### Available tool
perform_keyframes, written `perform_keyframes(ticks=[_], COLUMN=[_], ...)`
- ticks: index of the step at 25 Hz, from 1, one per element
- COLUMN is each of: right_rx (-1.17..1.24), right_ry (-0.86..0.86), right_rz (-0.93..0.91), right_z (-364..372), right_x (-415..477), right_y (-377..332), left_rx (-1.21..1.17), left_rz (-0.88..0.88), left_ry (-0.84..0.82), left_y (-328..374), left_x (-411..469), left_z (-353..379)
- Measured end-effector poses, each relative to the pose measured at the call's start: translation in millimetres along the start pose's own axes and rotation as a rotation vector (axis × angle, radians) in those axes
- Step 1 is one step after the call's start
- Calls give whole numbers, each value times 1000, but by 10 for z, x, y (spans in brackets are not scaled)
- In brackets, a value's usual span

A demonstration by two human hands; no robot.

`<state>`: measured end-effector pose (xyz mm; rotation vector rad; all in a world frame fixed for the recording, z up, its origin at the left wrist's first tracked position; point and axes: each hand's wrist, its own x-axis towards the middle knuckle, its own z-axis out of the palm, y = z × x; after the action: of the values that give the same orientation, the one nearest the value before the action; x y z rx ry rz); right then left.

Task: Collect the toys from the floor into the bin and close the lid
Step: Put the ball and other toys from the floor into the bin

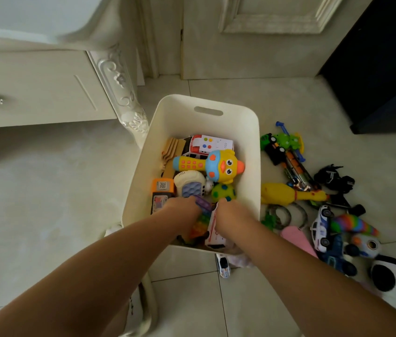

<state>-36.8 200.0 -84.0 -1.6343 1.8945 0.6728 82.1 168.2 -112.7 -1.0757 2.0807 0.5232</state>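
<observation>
We have the bin (180, 117) standing on the floor, roughly half full, a duck hammer (216, 166) lying on top. Inside its near wall, our left hand (183, 207) grasps a rainbow pop toy (198, 227). Our right hand (232, 211) lies on a white toy bus (214, 235), and we cannot tell whether it grips it. Much seems left to do: a rubber chicken (289, 193), a panda plush (391, 276) and many others lie right of the bin, and a small car (223, 265) sits just outside its near wall. We see no lid. A carved cabinet leg (131, 113) crowds the bin's left side.
</observation>
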Motion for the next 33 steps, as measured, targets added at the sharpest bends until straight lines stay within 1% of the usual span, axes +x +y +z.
perform_keyframes(ticks=[2,3,5,7,11,13,14,16,17,18,19,20,21,22,23,25,27,29,33], right_rx=[-37,-53,-59,-3,117,157,181,218,225,230,230,215,188,161,142,129,130,137,140], right_ry=[34,57,94,111,76,62,56,49,49,45,32,9,-23,-59,-81,-64,-12,25,65], right_rz=[-28,-42,-49,-15,49,46,45,44,33,19,3,-23,-56,-92,-125,-169,-172,-161,-163], right_z=[-4,-2,10,14,35,28,19,23,37,62,79,92,93,89,80,76,100,133,153], right_x=[-44,-64,-83,-97,-76,-62,-54,-38,-34,-35,-46,-42,-39,-37,-40,-38,-55,-55,-23], right_y=[20,21,-11,-44,-57,-39,-26,-6,-10,-20,-32,-38,-35,-25,-6,25,40,42,44], left_rx=[38,37,15,-11,-140,-257,-360,-677,-813,-907,-940,-930,-868,-776,-690,-615,-654,-596,-513], left_rz=[-64,-68,-72,-79,-81,-46,-44,-102,-138,-162,-181,-204,-240,-281,-329,-401,-445,-461,-472], left_ry=[-97,-107,-91,-58,10,96,167,307,341,318,251,165,97,70,86,216,380,518,662], left_y=[-26,-44,-77,-102,-224,-336,-391,-518,-586,-641,-666,-667,-643,-601,-561,-507,-539,-662,-828], left_x=[8,-1,-25,-64,-144,-208,-265,-371,-418,-468,-516,-568,-605,-634,-630,-585,-552,-546,-478], left_z=[-33,-35,-20,4,-16,-100,-189,-420,-531,-619,-665,-669,-622,-554,-487,-424,-489,-635,-838])
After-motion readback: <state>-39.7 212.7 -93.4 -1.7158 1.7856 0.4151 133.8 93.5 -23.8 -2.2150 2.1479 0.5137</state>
